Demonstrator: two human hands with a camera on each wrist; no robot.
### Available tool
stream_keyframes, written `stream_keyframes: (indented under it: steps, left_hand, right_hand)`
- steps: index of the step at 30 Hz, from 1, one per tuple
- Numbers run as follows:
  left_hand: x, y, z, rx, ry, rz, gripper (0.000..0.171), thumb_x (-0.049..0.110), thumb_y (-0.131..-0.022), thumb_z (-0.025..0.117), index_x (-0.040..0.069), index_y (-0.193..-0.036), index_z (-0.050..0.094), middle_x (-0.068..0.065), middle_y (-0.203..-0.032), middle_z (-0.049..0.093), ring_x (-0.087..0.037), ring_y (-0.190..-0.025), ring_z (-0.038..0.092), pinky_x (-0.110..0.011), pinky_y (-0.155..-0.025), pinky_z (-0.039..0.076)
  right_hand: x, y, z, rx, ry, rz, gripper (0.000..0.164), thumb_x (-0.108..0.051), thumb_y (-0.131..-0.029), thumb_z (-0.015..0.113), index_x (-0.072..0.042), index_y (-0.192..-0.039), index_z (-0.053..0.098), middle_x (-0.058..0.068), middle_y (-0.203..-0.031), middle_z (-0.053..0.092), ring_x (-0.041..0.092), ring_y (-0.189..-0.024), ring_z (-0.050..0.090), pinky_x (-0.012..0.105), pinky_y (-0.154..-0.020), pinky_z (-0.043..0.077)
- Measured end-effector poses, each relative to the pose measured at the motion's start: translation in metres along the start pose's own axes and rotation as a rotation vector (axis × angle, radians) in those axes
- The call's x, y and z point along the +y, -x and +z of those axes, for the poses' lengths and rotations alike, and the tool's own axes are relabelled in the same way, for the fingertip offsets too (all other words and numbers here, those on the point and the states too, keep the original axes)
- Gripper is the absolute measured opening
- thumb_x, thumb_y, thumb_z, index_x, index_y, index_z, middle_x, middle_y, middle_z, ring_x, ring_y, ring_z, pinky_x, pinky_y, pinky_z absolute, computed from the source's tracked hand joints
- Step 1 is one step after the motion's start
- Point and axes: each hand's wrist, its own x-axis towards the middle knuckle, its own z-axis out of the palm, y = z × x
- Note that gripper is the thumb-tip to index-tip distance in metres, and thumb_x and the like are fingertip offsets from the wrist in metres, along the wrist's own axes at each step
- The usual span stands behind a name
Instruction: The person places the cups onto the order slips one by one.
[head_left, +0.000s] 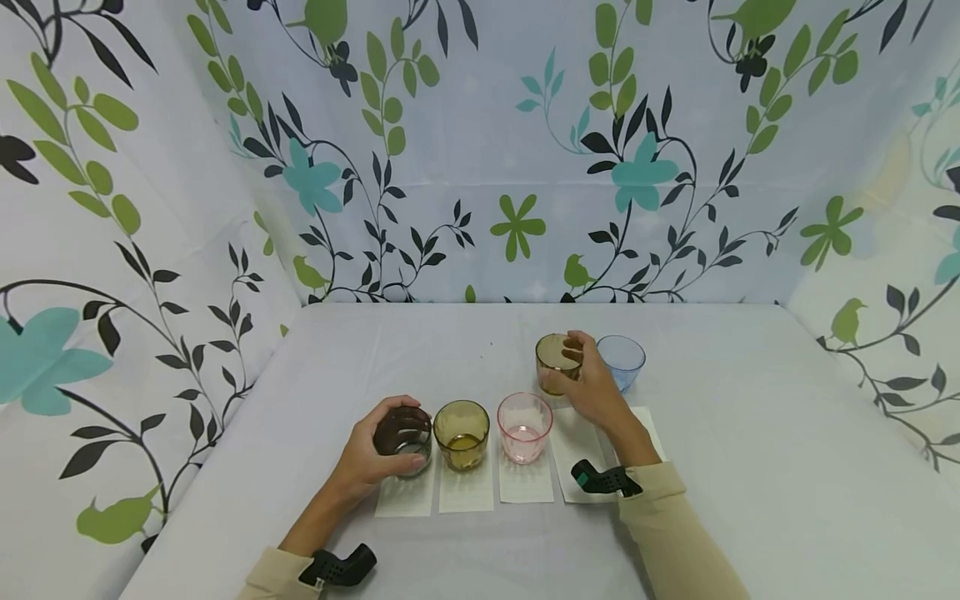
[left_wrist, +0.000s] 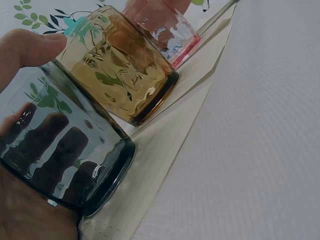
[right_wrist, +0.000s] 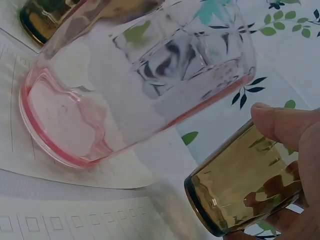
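Note:
My left hand (head_left: 367,452) grips a dark grey glass (head_left: 405,437), thumb on the near side and fingers round the far side, showing through it in the left wrist view. The glass is at the left end of a row, over a paper strip. Right beside it stands an amber glass (head_left: 461,437), then a pink-tinted clear glass (head_left: 525,429). Farther back, my right hand (head_left: 597,390) holds a second amber glass (head_left: 552,367) between thumb and fingers, behind the pink one. A light blue glass (head_left: 624,358) stands just right of that hand, partly covered by it.
Several pale paper strips (head_left: 467,493) lie side by side under the row; printed small boxes show on one strip (right_wrist: 75,220) in the right wrist view. My right forearm crosses the rightmost strips. A leaf-patterned cloth (head_left: 480,167) walls the white table (head_left: 435,342) at the back and sides.

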Motion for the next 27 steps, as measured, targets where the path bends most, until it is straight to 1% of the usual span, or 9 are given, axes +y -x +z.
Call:
stream_keyframes:
  steps: [3, 7, 10, 14, 20, 21, 23, 25, 27]
  left_hand:
    - [0.001, 0.0, 0.0, 0.003, -0.005, -0.007, 0.068, -0.009, -0.079, 0.078, -0.003, -0.138, 0.046, -0.031, -0.127, 0.055, -0.032, -0.117, 0.061, -0.048, -0.106, 0.05]
    - [0.002, 0.0, 0.001, 0.006, -0.019, -0.022, 0.068, -0.007, -0.079, 0.079, -0.002, -0.138, 0.046, -0.03, -0.128, 0.056, -0.039, -0.118, 0.059, -0.047, -0.106, 0.05]
    - [0.002, 0.001, 0.001, 0.008, -0.021, -0.028, 0.069, -0.006, -0.079, 0.079, -0.004, -0.139, 0.044, -0.029, -0.128, 0.056, -0.042, -0.119, 0.058, -0.046, -0.107, 0.05]
    - [0.0, 0.003, 0.001, 0.005, -0.016, -0.028, 0.069, -0.006, -0.08, 0.079, -0.005, -0.139, 0.043, -0.029, -0.128, 0.056, -0.04, -0.118, 0.059, -0.045, -0.107, 0.05]
    - [0.0, 0.002, 0.001, 0.006, -0.003, -0.022, 0.069, -0.006, -0.079, 0.079, 0.0, -0.139, 0.046, -0.029, -0.128, 0.055, -0.034, -0.118, 0.06, -0.047, -0.106, 0.05]
    - [0.001, 0.002, 0.001, 0.004, 0.002, -0.02, 0.069, -0.006, -0.079, 0.079, -0.001, -0.139, 0.046, -0.03, -0.128, 0.055, -0.033, -0.118, 0.06, -0.048, -0.106, 0.05]
    - [0.001, 0.001, 0.001, -0.002, 0.008, -0.014, 0.069, -0.007, -0.079, 0.079, -0.003, -0.139, 0.045, -0.03, -0.128, 0.055, -0.031, -0.118, 0.06, -0.049, -0.106, 0.05]
    - [0.001, 0.0, 0.001, -0.002, 0.007, -0.015, 0.069, -0.007, -0.079, 0.079, -0.004, -0.139, 0.044, -0.03, -0.128, 0.055, -0.03, -0.117, 0.061, -0.048, -0.106, 0.05]
    - [0.001, -0.001, 0.0, -0.001, 0.004, -0.017, 0.069, -0.007, -0.079, 0.079, -0.004, -0.139, 0.045, -0.03, -0.128, 0.056, -0.03, -0.117, 0.061, -0.048, -0.106, 0.05]
  right_hand:
    - [-0.006, 0.003, -0.005, -0.001, 0.02, -0.017, 0.079, -0.022, -0.095, 0.073, -0.004, -0.155, 0.025, 0.018, -0.151, 0.041, 0.035, -0.138, 0.043, 0.052, -0.11, 0.043]
    - [-0.012, 0.008, -0.011, 0.001, 0.044, -0.047, 0.078, -0.024, -0.095, 0.073, -0.004, -0.154, 0.026, 0.019, -0.15, 0.043, 0.035, -0.137, 0.045, 0.053, -0.108, 0.043]
    - [-0.015, 0.01, -0.013, 0.005, 0.049, -0.06, 0.078, -0.025, -0.095, 0.073, -0.005, -0.154, 0.027, 0.017, -0.149, 0.044, 0.035, -0.137, 0.045, 0.053, -0.108, 0.044]
    - [-0.019, 0.012, -0.016, 0.004, 0.05, -0.069, 0.078, -0.028, -0.095, 0.074, -0.006, -0.154, 0.029, 0.016, -0.148, 0.047, 0.033, -0.136, 0.046, 0.053, -0.106, 0.044]
    - [-0.025, 0.017, -0.027, -0.021, 0.016, -0.089, 0.077, -0.024, -0.095, 0.074, -0.005, -0.154, 0.029, 0.02, -0.148, 0.046, 0.035, -0.138, 0.045, 0.053, -0.105, 0.043]
    - [-0.027, 0.018, -0.03, -0.027, 0.007, -0.089, 0.077, -0.022, -0.095, 0.074, -0.004, -0.154, 0.029, 0.02, -0.148, 0.046, 0.035, -0.138, 0.044, 0.052, -0.106, 0.043]
    - [-0.029, 0.02, -0.034, -0.034, -0.002, -0.088, 0.076, -0.02, -0.094, 0.075, -0.003, -0.153, 0.029, 0.021, -0.147, 0.046, 0.035, -0.138, 0.044, 0.044, -0.106, 0.046]
    - [-0.031, 0.022, -0.039, -0.044, -0.015, -0.09, 0.076, -0.018, -0.094, 0.075, -0.002, -0.153, 0.03, 0.021, -0.147, 0.046, 0.037, -0.138, 0.044, 0.032, -0.104, 0.048]
    - [-0.032, 0.023, -0.043, -0.053, -0.025, -0.096, 0.077, -0.016, -0.093, 0.076, -0.001, -0.152, 0.03, 0.021, -0.146, 0.047, 0.038, -0.136, 0.046, 0.021, -0.098, 0.05]
